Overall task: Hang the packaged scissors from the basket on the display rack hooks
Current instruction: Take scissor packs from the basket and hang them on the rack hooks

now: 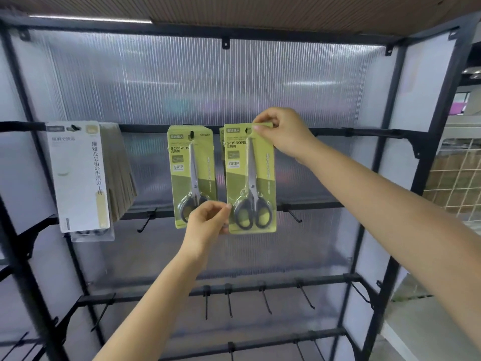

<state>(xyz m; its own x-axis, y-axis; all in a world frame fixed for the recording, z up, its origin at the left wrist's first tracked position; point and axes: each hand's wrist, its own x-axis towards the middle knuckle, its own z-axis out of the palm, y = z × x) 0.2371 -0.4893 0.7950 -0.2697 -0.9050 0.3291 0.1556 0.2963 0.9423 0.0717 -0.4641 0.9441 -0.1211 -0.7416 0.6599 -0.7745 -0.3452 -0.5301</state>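
A green scissors pack (250, 178) hangs upright in front of the rack's top rail (364, 132). My right hand (283, 132) pinches its top right corner, beside the hanging hole. My left hand (208, 222) pinches its lower left edge. More green packs sit just behind it at the same spot; the hook there is hidden. To the left, another stack of green scissors packs (192, 175) hangs from a black hook. The basket is out of sight.
A stack of white and grey packs (80, 175) hangs at the left of the top rail. Bare black hooks (294, 216) stick out from the lower rails. A white wire grid (458, 183) stands to the right of the black frame.
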